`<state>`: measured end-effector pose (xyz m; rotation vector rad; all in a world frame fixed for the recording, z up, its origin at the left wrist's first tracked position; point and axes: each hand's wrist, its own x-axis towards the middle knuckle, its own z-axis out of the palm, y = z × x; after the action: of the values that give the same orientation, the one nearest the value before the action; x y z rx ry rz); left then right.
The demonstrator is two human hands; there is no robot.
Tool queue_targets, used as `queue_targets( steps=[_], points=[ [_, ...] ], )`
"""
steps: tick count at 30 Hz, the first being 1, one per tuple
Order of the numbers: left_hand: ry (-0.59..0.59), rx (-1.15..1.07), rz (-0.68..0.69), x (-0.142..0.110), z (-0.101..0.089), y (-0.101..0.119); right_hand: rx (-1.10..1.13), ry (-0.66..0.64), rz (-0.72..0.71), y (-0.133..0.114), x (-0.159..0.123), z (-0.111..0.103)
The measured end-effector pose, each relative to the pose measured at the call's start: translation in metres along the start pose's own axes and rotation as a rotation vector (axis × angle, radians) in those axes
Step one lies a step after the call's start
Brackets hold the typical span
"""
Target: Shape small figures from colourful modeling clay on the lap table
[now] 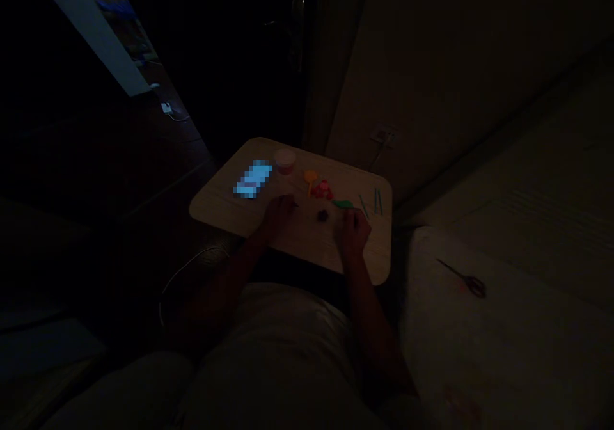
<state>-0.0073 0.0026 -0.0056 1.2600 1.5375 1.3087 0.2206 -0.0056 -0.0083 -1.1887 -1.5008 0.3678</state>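
The light is very dim. My left hand [281,211] is over the near middle of a small wooden table [230,215], its fingers drawn together around something too dark to make out. My right hand [354,226] is curled closed near the right side, its contents hidden. A small dark lump [323,215] lies on the tabletop between the two hands. Just beyond my right fingers is a green tool [342,204]; whether they touch it is unclear. Red pieces [323,190] sit in a cluster behind the lump, beside an orange tool [310,177] with a round head.
A lit, pixelated phone [252,179] lies on the table's left, near a lidded round tub [285,161]. Thin green sticks [378,201] are at the right. Scissors [472,284] rest on a pale surface to the right. A white cable [185,260] hangs at left.
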Motion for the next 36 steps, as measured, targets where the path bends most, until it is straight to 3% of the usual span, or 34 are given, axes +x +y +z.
queue_targets(
  steps=[6,16,36],
  points=[
    [-0.271,0.225,0.21,-0.017,0.01,0.016,0.045,0.011,0.054,-0.001,0.003,0.001],
    [-0.269,0.377,0.207,-0.014,0.01,0.008,-0.072,-0.103,0.117,0.007,0.002,0.003],
    [-0.313,0.451,0.309,-0.017,0.009,0.015,-0.273,-0.24,0.201,0.001,0.0,0.002]
  ],
)
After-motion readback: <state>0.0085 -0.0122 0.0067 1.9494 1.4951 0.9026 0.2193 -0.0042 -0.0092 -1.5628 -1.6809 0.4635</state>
